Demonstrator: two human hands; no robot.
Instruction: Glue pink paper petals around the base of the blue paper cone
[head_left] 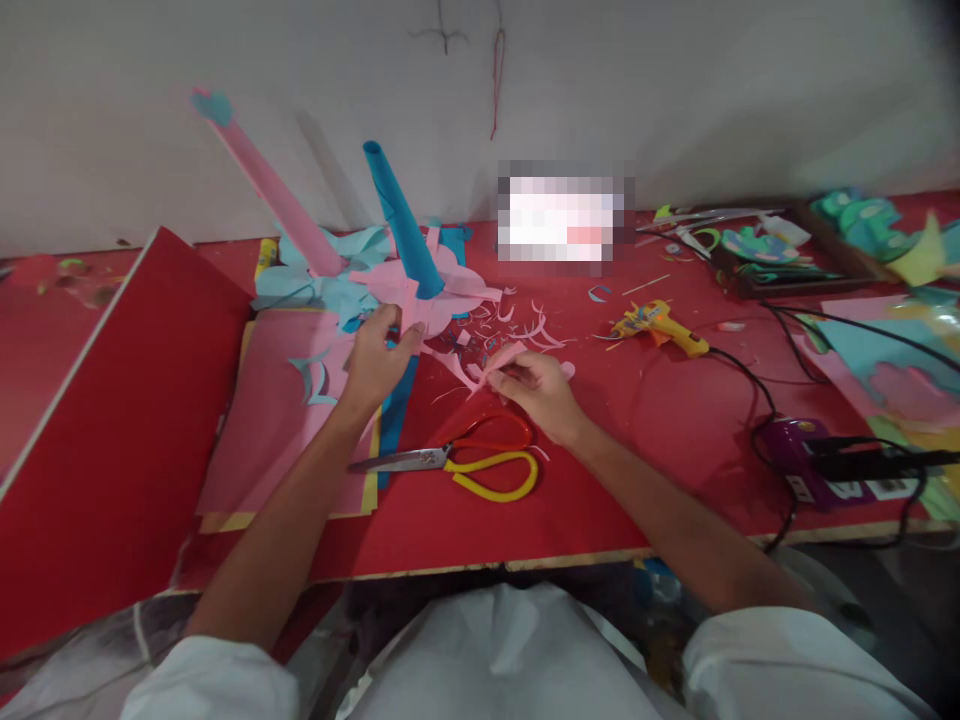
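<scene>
Pink paper cutouts handled on a red table [637, 500].
Scissors [450, 462] lie just in front of the hands, blades pointing left. A yellow glue gun [660, 326] sits to the right, and a blue paper cone [401, 220] leans behind. The folded pink paper piece [493, 366] slants up to the right between the hands, pinched in the narrow grip of the right hand [541, 392]. The left hand [379, 355] pinches the edge of the pink paper flower [442, 290].

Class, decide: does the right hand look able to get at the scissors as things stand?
Probably yes: the scissors lie uncovered close beside the right hand, though it pinches pink paper.
</scene>
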